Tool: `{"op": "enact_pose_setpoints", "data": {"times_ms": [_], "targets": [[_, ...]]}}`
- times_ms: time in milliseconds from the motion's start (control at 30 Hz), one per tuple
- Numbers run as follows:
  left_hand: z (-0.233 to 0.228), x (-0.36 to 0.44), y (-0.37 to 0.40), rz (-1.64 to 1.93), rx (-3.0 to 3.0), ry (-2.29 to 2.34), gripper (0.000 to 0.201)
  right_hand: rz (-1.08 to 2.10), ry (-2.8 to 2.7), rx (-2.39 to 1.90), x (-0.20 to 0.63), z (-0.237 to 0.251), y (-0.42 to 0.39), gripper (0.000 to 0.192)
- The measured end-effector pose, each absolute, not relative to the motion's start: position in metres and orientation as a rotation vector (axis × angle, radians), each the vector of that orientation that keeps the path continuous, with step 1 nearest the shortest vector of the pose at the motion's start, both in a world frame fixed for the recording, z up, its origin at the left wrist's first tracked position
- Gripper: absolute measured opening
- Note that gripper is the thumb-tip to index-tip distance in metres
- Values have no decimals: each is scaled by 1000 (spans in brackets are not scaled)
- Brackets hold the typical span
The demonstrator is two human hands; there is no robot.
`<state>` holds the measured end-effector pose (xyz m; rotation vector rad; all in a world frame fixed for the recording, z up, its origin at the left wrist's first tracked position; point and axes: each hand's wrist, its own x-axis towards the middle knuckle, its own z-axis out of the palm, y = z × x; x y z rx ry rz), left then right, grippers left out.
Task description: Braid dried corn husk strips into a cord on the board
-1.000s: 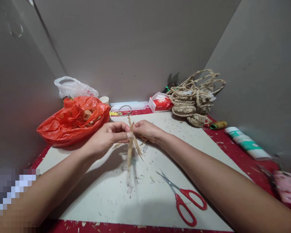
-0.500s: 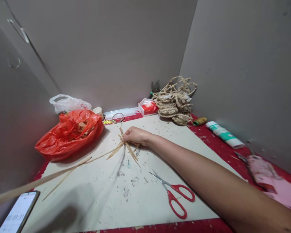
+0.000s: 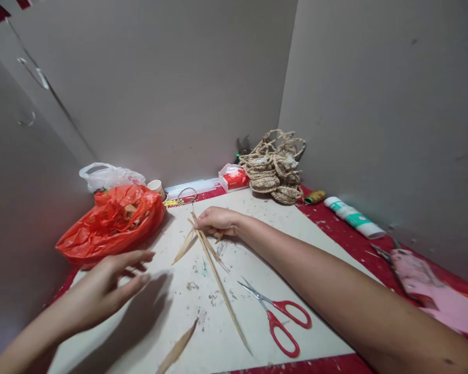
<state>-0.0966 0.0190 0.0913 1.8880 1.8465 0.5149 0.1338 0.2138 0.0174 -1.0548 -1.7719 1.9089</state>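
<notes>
"Across the red tabletop (image 3: 335, 231), what forms the base layer?"

"One flat, pale sheet (image 3: 281, 218), its surface flecked; presumably it gives a smooth, light ground."

"Which items border it?"

"Red bag (image 3: 101, 228): thin, glossy, crumpled plastic, gathered around pale scraps (image 3: 130, 213). Positioned left, likely for easy reach. Rope coils (image 3: 273, 171): rough, twisted fibre, stacked far right, apparently to leave the middle free."

"State of the hands?"

"Left hand (image 3: 115, 283): holding nothing, above the sheet in front of the bag, thumb and fingers apart. Right hand (image 3: 216, 221): thumb and fingers clamped on the straw bundle (image 3: 218, 280)."

"Describe that bundle."

"Location: over the sheet's middle. Dry, slender strips fan out, the longest pointing toward the wearer. The pinch sits near the upper end, probably so the gathered point cannot loosen."

"And the scissors (image 3: 260, 297)?"

"Right of the bundle: slim metal blades slightly parted, rounded red handles nearest the wearer, likely for quick pick-up."

"Smallest item?"

"Loose leaf (image 3: 178, 347): flat, tapered, papery, well apart from the bundle."
</notes>
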Motion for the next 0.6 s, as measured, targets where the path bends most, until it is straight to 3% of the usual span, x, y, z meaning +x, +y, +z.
{"op": "enact_pose_setpoints", "data": {"times_ms": [133,233,300,400,600], "targets": [[51,-53,102,730,1476,1590,43,2133,-1631,-907,136,11,219,27],[25,-30,142,908,1067,1321,27,2183,-1615,-872,138,8,222,25],[16,-23,155,892,932,1184,18,2193,-1647,-861,139,6,223,21],[12,-22,162,817,881,1138,20,2211,-1656,-875,140,5,224,18],[10,-23,162,813,867,1132,20,2252,-1661,-923,142,8,223,30]]}}
